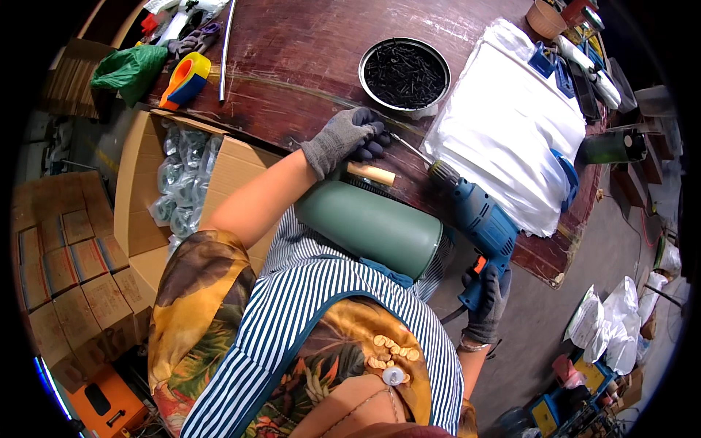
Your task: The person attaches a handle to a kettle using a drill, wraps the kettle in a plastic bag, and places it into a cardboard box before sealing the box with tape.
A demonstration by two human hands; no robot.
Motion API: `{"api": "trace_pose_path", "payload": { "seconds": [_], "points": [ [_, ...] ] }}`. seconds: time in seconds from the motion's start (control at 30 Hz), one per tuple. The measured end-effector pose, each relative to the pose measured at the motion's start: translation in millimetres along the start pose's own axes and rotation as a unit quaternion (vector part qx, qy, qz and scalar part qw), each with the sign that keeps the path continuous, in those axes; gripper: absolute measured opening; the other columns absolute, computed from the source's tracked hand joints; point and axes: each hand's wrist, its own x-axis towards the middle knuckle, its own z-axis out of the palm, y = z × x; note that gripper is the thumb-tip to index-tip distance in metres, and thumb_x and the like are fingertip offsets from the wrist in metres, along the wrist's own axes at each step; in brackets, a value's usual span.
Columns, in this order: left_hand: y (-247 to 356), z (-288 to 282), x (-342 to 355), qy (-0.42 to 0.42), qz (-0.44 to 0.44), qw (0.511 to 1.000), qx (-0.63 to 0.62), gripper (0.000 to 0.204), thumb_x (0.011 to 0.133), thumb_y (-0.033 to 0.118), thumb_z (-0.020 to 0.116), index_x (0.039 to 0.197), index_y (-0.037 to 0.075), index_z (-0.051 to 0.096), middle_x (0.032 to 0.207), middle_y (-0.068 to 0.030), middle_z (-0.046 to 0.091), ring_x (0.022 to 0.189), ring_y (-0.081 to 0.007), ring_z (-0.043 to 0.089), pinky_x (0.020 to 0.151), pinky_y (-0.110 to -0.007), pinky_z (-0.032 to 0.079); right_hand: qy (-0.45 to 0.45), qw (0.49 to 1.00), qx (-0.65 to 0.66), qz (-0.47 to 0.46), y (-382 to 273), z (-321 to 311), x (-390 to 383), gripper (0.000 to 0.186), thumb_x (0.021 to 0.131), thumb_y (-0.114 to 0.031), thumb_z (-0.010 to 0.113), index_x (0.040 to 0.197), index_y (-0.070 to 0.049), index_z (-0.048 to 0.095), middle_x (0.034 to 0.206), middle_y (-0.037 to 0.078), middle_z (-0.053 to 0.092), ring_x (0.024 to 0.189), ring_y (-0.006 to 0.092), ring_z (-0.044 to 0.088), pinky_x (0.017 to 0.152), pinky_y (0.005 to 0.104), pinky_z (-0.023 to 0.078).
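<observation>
My right hand (487,303), in a grey glove, grips the handle of a blue power drill (483,219). The drill's long thin bit (411,148) points up and left over the table edge. At the bit's tip, my left hand (359,135), in a grey glove with dark fingers, is closed with its fingers pinched. What those fingers hold is too small or hidden to make out. Across my lap lies a dull green cylinder (369,226). Between it and my left hand a light wooden piece (371,174) shows. A round metal bowl (363,82) of black screws (405,71) stands just beyond my left hand.
White sheets or bags (504,124) are stacked on the dark red table (299,58), right of the bowl. A metal rod (227,51) and a tape roll (186,79) lie at left. Below, an open carton (139,182) holds plastic-wrapped parts. Blue tools line the right side.
</observation>
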Motion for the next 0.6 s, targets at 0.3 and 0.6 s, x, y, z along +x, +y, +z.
{"api": "trace_pose_path", "payload": {
  "seconds": [0.3, 0.6],
  "points": [
    [1.7, 0.5, 1.6, -0.011, 0.007, 1.0, 0.011, 0.021, 0.102, 0.022, 0.058, 0.108, 0.003, 0.062, 0.093, -0.0038, 0.072, 0.065, -0.0042, 0.059, 0.053, -0.018, 0.05, -0.001, 1.0, 0.011, 0.005, 0.0, 2.2, -0.8, 0.049, 0.097, -0.021, 0.065, 0.138, -0.006, 0.044, 0.12, 0.01, 0.055, 0.092, 0.0214, 0.063, 0.072, 0.0356, 0.061],
    [-3.3, -2.1, 13.8, -0.028, -0.017, 0.999, -0.029, 0.019, 0.102, 0.02, 0.058, 0.108, 0.003, 0.064, 0.095, -0.0042, 0.072, 0.064, -0.003, 0.058, 0.052, -0.017, 0.048, 0.001, 1.0, 0.004, 0.004, -3.5, 8.3, -4.0, 0.049, 0.097, -0.02, 0.064, 0.138, -0.006, 0.043, 0.116, 0.011, 0.057, 0.089, 0.0227, 0.065, 0.071, 0.0356, 0.062]
  ]
}}
